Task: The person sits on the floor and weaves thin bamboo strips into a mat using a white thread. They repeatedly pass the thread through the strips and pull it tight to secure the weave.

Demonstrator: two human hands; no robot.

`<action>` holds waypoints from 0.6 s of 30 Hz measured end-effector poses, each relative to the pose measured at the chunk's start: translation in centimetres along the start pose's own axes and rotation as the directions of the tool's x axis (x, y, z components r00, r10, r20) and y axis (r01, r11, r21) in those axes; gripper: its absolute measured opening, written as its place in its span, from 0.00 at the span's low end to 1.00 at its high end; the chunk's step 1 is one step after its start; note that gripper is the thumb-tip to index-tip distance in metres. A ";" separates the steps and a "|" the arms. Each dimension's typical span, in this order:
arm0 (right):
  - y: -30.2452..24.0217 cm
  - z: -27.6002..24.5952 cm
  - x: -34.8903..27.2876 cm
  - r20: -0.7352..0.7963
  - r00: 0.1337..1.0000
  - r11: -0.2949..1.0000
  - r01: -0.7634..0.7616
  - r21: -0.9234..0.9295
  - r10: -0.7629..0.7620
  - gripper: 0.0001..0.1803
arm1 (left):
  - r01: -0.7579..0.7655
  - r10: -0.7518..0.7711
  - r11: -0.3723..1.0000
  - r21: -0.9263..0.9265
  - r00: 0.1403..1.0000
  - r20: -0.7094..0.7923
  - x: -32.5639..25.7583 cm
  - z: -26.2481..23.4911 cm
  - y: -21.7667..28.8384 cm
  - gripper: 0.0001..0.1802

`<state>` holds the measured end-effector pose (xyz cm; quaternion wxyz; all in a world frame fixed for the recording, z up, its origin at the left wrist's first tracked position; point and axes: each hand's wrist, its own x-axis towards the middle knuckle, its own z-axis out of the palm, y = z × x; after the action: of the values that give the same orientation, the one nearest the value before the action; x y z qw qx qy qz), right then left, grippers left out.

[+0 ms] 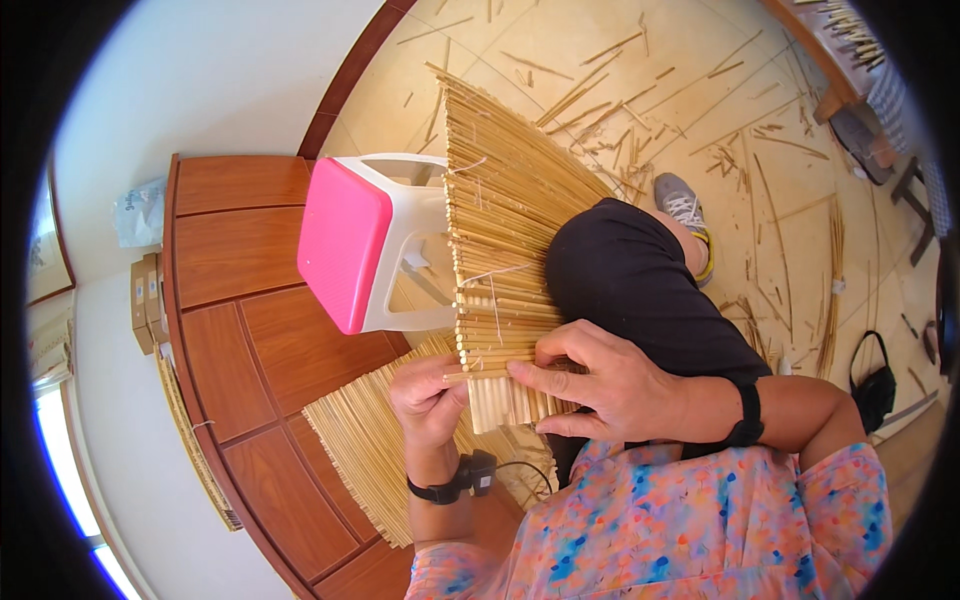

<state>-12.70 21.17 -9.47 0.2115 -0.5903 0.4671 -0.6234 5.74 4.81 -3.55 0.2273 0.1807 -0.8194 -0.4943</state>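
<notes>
Coral cloth dotted with blue makes up the shirt [680,530] at the near side. Just beyond, the left hand [430,400] pinches the near left corner of a straw-coloured reed mat [505,220] between thumb and fingers. The right hand [610,385] grips the same near end, its index finger stretched along the reeds. White threads [495,272] cross the mat, which reaches far past the dark-trousered knee [640,280], on its left. A second mat [365,430] lies to the left, apparently against brown wooden panels [245,250], though its support is partly hidden. Farther off stands a pink-topped stool [345,245]; reed scraps [577,95] litter the far tiled floor [560,30].
</notes>
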 end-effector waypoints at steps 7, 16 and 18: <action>-0.6 0.0 -0.1 0.012 1.000 0.999 -0.024 -0.044 0.025 0.37 | -0.022 0.022 1.000 0.013 1.000 0.006 -0.1 -0.1 0.0 0.06; -1.1 0.2 0.1 0.019 0.998 0.997 -0.055 -0.062 0.057 0.38 | -0.161 0.142 0.929 0.335 0.987 0.079 1.2 -0.1 1.0 0.04; -1.2 0.1 0.0 0.015 0.998 0.996 -0.060 -0.060 0.061 0.40 | -0.079 0.061 0.957 0.278 0.996 0.071 1.3 0.2 1.6 0.04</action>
<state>-12.28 21.70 -8.42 0.2167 -0.5869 0.5014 -0.5977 4.44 4.95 -1.93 0.1913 0.1666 -0.8937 -0.3700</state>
